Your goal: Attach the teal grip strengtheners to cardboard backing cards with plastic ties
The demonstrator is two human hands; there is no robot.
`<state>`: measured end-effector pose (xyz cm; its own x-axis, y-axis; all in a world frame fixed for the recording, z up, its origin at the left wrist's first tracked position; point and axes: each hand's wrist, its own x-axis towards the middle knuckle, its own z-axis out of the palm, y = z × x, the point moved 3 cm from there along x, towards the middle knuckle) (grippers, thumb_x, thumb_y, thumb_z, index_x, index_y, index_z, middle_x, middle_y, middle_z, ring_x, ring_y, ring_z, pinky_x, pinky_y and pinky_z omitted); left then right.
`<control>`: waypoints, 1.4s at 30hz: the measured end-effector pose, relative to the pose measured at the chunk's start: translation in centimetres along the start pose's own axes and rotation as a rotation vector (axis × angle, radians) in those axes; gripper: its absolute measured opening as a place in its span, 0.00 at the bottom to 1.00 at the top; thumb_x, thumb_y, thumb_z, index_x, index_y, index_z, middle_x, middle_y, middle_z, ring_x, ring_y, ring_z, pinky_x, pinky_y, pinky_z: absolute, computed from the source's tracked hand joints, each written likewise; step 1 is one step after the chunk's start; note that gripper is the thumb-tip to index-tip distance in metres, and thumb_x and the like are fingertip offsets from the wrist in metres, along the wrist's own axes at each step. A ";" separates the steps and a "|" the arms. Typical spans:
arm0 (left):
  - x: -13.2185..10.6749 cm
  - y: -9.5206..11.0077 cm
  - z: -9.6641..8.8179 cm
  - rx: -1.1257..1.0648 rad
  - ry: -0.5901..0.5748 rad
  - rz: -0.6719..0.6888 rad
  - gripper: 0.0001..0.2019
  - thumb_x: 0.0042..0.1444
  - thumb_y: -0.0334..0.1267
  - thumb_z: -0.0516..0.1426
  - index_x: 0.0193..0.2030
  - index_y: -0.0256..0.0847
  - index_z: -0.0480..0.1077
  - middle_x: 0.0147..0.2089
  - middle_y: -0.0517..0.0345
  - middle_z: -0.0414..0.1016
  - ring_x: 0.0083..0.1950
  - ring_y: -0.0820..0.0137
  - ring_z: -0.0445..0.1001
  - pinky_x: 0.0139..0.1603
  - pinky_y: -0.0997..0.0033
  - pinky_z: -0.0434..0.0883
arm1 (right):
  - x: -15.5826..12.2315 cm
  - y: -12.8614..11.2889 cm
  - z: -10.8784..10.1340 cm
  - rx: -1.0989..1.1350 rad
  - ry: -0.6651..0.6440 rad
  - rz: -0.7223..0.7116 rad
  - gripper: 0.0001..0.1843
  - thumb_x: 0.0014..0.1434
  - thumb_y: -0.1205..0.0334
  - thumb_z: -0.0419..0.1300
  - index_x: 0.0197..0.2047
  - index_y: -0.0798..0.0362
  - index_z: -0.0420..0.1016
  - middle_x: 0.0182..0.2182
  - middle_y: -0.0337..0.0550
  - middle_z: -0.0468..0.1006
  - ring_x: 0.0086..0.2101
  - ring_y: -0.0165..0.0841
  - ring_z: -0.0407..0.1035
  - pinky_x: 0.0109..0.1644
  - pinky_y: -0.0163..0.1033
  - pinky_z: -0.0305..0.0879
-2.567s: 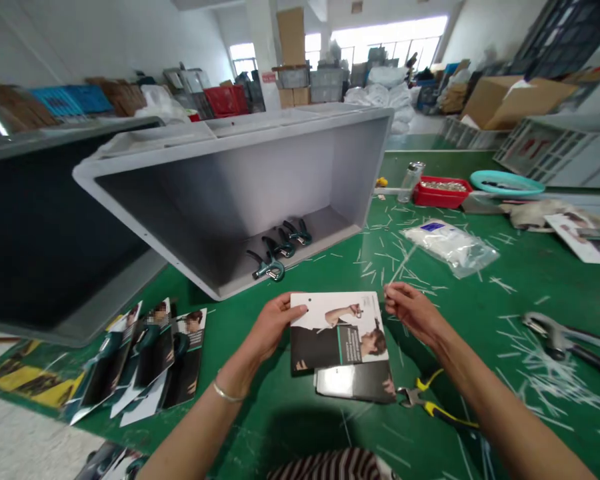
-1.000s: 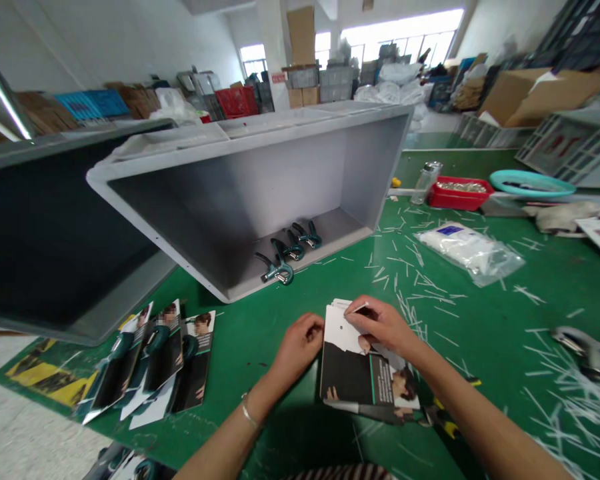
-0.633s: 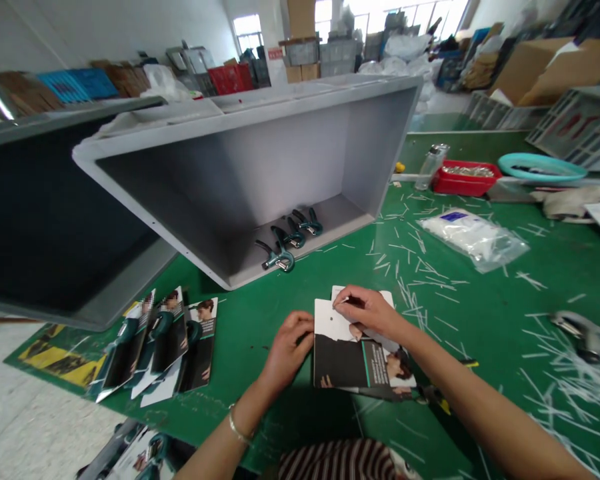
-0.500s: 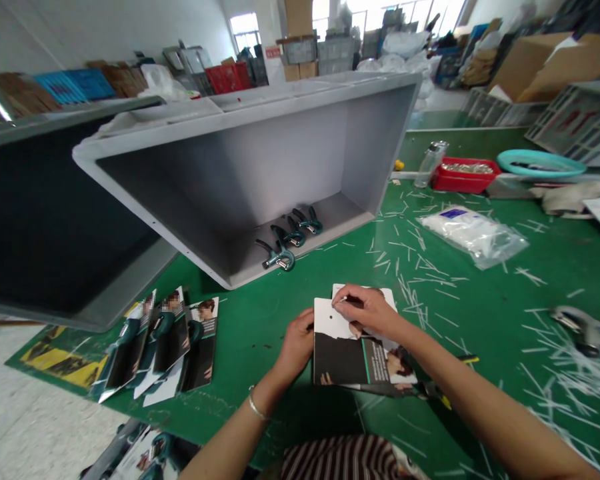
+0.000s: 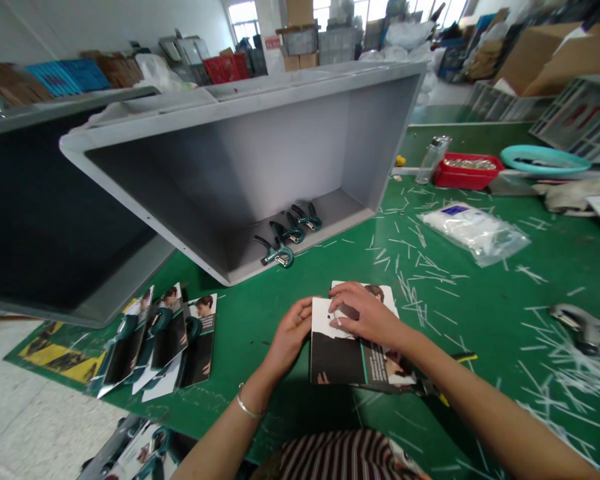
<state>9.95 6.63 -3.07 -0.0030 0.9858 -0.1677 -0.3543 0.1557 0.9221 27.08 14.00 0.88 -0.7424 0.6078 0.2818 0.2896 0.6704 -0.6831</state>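
A stack of printed cards [image 5: 335, 363], white at the top and black below, lies on the green table in front of me. My left hand [image 5: 291, 333] grips the left edge of the top card, with some fingertips hidden behind it. Over the card's white part, my right hand [image 5: 367, 317] is bent with thumb and forefinger around a thin white plastic tie [image 5: 338, 320], close to a small punched hole. The tie's far end cannot be made out. Pliers with yellow-edged handles [image 5: 443, 393] lie partly under my right forearm.
A grey crate [image 5: 220, 200] on its side holds several green hand grips [image 5: 280, 253]. Carded hand grips [image 5: 167, 333] lie to the left. White ties [image 5: 585, 367] are scattered at right, near a clear bag [image 5: 473, 230], a red tray [image 5: 467, 173] and a metal tool [image 5: 580, 327].
My right hand has shifted slightly left and down on the card, its thumb and forefinger spreading around the hole. My left hand has moved slightly up along the card's edge.
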 end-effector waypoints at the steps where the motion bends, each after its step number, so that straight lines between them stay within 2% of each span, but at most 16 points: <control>1: -0.1 0.2 0.0 -0.036 0.017 -0.011 0.21 0.57 0.46 0.61 0.55 0.40 0.68 0.47 0.49 0.78 0.44 0.66 0.77 0.45 0.68 0.71 | 0.0 -0.3 0.0 -0.054 0.007 -0.015 0.07 0.59 0.62 0.65 0.41 0.49 0.75 0.52 0.46 0.71 0.53 0.40 0.64 0.59 0.49 0.59; 3: 0.0 0.6 0.1 -0.055 0.049 -0.015 0.21 0.59 0.47 0.58 0.56 0.39 0.69 0.44 0.51 0.79 0.40 0.67 0.77 0.42 0.69 0.71 | 0.1 -0.8 0.2 -0.152 0.003 -0.045 0.04 0.61 0.65 0.62 0.40 0.49 0.76 0.52 0.46 0.71 0.52 0.41 0.64 0.59 0.51 0.59; 7: 0.9 0.9 0.2 0.146 0.120 -0.008 0.17 0.52 0.44 0.65 0.45 0.37 0.73 0.36 0.57 0.78 0.32 0.72 0.74 0.34 0.74 0.68 | 0.2 -2.1 0.1 -0.193 -0.031 -0.116 0.05 0.64 0.66 0.58 0.39 0.51 0.75 0.55 0.48 0.71 0.53 0.42 0.63 0.59 0.52 0.59; 10: 0.9 0.7 -0.6 0.153 0.265 0.028 0.16 0.50 0.44 0.65 0.41 0.37 0.72 0.34 0.59 0.77 0.32 0.73 0.74 0.33 0.75 0.67 | -0.1 -2.4 -1.7 -0.137 0.011 -0.101 0.05 0.65 0.64 0.57 0.41 0.49 0.75 0.59 0.46 0.69 0.56 0.42 0.62 0.61 0.53 0.58; 13: -0.5 -0.2 -1.7 0.072 0.357 -0.005 0.19 0.49 0.45 0.66 0.42 0.39 0.66 0.32 0.61 0.77 0.30 0.73 0.76 0.33 0.74 0.70 | -1.5 -1.2 -4.6 -0.168 0.152 0.000 0.11 0.66 0.60 0.57 0.51 0.46 0.72 0.59 0.47 0.68 0.59 0.44 0.60 0.63 0.57 0.55; 16: -2.5 -2.0 -1.5 0.093 0.279 -0.115 0.23 0.46 0.46 0.68 0.41 0.41 0.60 0.31 0.62 0.75 0.23 0.71 0.75 0.28 0.72 0.71 | -3.9 0.8 -5.6 -0.167 0.250 0.124 0.13 0.67 0.59 0.54 0.54 0.46 0.69 0.55 0.49 0.71 0.56 0.43 0.63 0.61 0.56 0.57; 19: -3.9 -3.7 -0.4 0.100 0.186 -0.145 0.25 0.44 0.47 0.68 0.40 0.43 0.58 0.29 0.65 0.73 0.20 0.71 0.74 0.23 0.72 0.70 | -6.1 2.6 -3.4 -0.076 0.175 0.169 0.11 0.68 0.61 0.51 0.50 0.47 0.72 0.50 0.48 0.74 0.52 0.41 0.67 0.57 0.52 0.64; 21: -3.9 -3.9 0.1 0.177 0.053 -0.194 0.21 0.48 0.49 0.65 0.40 0.42 0.61 0.27 0.64 0.72 0.21 0.70 0.74 0.21 0.73 0.68 | -7.1 3.4 -1.6 -0.086 0.161 0.163 0.09 0.67 0.62 0.53 0.47 0.47 0.73 0.48 0.48 0.74 0.51 0.42 0.68 0.57 0.54 0.64; 24: -1.4 -1.2 -1.7 0.540 -0.064 -0.132 0.14 0.60 0.50 0.55 0.41 0.41 0.67 0.30 0.56 0.75 0.27 0.68 0.75 0.26 0.72 0.68 | -7.7 4.0 -0.6 -0.113 0.205 0.162 0.08 0.66 0.62 0.54 0.44 0.47 0.75 0.48 0.48 0.75 0.52 0.43 0.67 0.58 0.56 0.63; 27: 3.4 4.5 -5.9 1.204 0.221 0.264 0.12 0.65 0.39 0.48 0.49 0.40 0.68 0.45 0.47 0.77 0.47 0.62 0.76 0.47 0.64 0.70 | -7.5 3.9 -1.4 -0.040 0.167 0.164 0.09 0.67 0.61 0.54 0.44 0.47 0.76 0.47 0.48 0.76 0.51 0.42 0.68 0.57 0.54 0.65; 28: 5.2 6.1 -7.1 1.462 0.303 0.322 0.13 0.65 0.34 0.47 0.51 0.38 0.68 0.52 0.43 0.74 0.54 0.60 0.72 0.54 0.61 0.67 | -7.3 3.8 -1.8 -0.017 0.155 0.178 0.10 0.67 0.60 0.53 0.45 0.47 0.76 0.46 0.47 0.76 0.50 0.42 0.69 0.56 0.53 0.66; 30: 8.5 7.8 -9.3 1.585 0.335 0.323 0.16 0.60 0.29 0.49 0.54 0.35 0.67 0.57 0.37 0.69 0.61 0.54 0.65 0.60 0.55 0.61 | -7.1 3.5 -2.5 0.008 0.160 0.214 0.11 0.68 0.59 0.52 0.46 0.47 0.76 0.45 0.47 0.77 0.47 0.41 0.71 0.54 0.51 0.68; 33: 11.3 8.0 -10.8 1.647 0.278 0.288 0.12 0.58 0.30 0.52 0.49 0.34 0.69 0.53 0.37 0.71 0.57 0.51 0.66 0.59 0.51 0.60 | -6.8 3.3 -2.9 -0.007 0.205 0.228 0.11 0.67 0.59 0.52 0.46 0.48 0.75 0.44 0.46 0.77 0.46 0.40 0.71 0.52 0.50 0.68; 36: 11.1 7.3 -10.5 1.683 0.214 0.298 0.11 0.61 0.32 0.51 0.47 0.34 0.70 0.49 0.38 0.72 0.54 0.53 0.68 0.59 0.53 0.61 | -6.5 3.2 -3.0 -0.051 0.249 0.238 0.10 0.67 0.61 0.53 0.46 0.48 0.75 0.43 0.45 0.78 0.46 0.40 0.71 0.52 0.49 0.67; 39: 8.3 8.1 -8.5 1.646 0.160 0.367 0.13 0.64 0.38 0.51 0.50 0.36 0.70 0.47 0.41 0.74 0.50 0.55 0.70 0.57 0.56 0.62 | -5.4 2.1 -3.9 -0.074 0.318 0.266 0.09 0.66 0.61 0.54 0.47 0.48 0.72 0.45 0.46 0.77 0.44 0.39 0.71 0.49 0.47 0.67; 42: 4.6 10.6 -4.9 1.293 0.112 0.400 0.15 0.63 0.49 0.53 0.43 0.39 0.72 0.39 0.48 0.77 0.41 0.59 0.73 0.49 0.62 0.66 | -3.3 -0.5 -5.4 -0.038 0.338 0.239 0.07 0.64 0.58 0.58 0.44 0.50 0.68 0.49 0.49 0.75 0.44 0.39 0.71 0.47 0.45 0.67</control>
<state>1.63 12.51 4.26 0.0048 0.9762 0.2167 0.8120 -0.1302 0.5689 32.63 13.90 3.91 -0.4129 0.8497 0.3279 0.4571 0.5047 -0.7324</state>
